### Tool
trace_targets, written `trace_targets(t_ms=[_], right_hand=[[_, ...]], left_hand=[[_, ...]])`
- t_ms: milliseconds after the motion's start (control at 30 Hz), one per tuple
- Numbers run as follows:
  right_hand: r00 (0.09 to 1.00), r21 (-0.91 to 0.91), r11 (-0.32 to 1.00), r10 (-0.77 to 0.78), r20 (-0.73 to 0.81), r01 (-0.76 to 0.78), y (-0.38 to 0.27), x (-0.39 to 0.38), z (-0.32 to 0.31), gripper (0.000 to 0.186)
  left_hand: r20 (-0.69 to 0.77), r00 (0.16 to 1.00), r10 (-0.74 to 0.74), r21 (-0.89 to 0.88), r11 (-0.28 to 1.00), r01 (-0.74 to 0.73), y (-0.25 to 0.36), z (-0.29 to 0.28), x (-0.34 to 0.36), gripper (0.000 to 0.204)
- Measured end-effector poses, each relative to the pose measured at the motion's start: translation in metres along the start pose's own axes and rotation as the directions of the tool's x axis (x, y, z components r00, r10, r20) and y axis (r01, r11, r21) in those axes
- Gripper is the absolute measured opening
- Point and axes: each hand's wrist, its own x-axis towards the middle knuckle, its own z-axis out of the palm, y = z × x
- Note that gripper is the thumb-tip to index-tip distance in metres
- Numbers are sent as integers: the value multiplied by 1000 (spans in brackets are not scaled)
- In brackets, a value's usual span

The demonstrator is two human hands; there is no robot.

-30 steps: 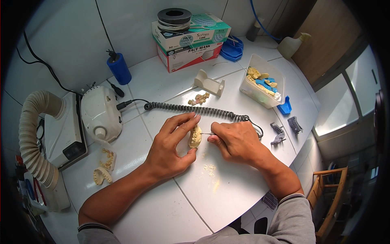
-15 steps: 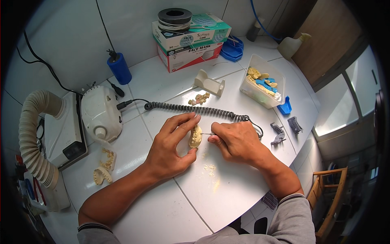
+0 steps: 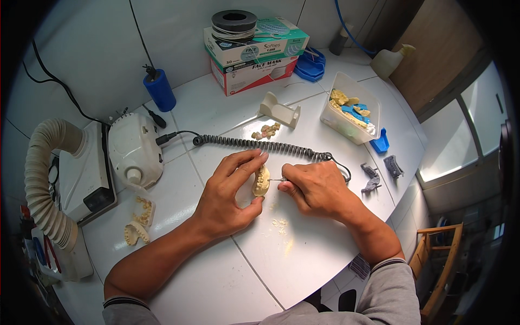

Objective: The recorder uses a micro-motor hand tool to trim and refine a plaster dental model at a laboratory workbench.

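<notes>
**Head-worn fisheye view looking down on a white tiled tabletop [image 3: 206, 284]**

One wide fisheye camera, the left of a side-by-side pair on a person's head, looks steeply down and forward from above the tabletop's near edge. The picture is upright, its left matching the person's left. The left forearm [image 3: 157, 260] and right forearm [image 3: 374, 233] enter low in the frame; the left hand [image 3: 230, 195] and right hand [image 3: 317, 189] lie around the center, near enough for single fingers to show. Beyond them, the view reaches the tiled wall [image 3: 179, 38] at the top, a ribbed hose [image 3: 46, 168] at left and a wooden frame [image 3: 448, 268] at lower right. Straight edges bow toward the dark, rounded rim.
</notes>
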Motion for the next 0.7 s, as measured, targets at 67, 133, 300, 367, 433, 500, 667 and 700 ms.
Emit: trace_targets(t_ms=[67, 133, 300, 367, 433, 500, 667, 700], right_hand=[[1000, 1, 1000, -2, -17, 2, 0, 0, 1, 38], [1000, -8, 1000, -3, -9, 3, -2, -1, -2, 38], [1000, -4, 1000, 0, -13, 0, 0, 0, 3, 37], [1000, 14, 1000, -9, -3, 9, -1, -1, 2, 37], [1000, 27, 1000, -8, -26, 9, 0, -1, 3, 37], [999, 38, 999, -6, -49, 8, 1, -1, 3, 37], [999, 41, 999, 17, -42, -15, 4, -1, 4, 36], [999, 41, 999, 17, -42, -15, 5, -2, 4, 36]], left_hand=[[-3, 1000, 0, -4, 1000, 0, 1, -1, 0, 81], [-5, 1000, 0, -1, 1000, 0, 2, -2, 0, 81], [-3, 1000, -2, -1, 1000, 2, -2, 0, -2, 81], [-3, 1000, -2, -1, 1000, 2, -1, 0, -2, 81], [-6, 1000, -4, -6, 1000, 4, 0, -1, -2, 80], [-6, 1000, -3, -8, 1000, 2, 1, -1, -1, 80], [-8, 1000, -2, -16, 1000, 2, 0, 1, 0, 78], [-9, 1000, -3, -18, 1000, 3, 0, 1, 0, 78]])
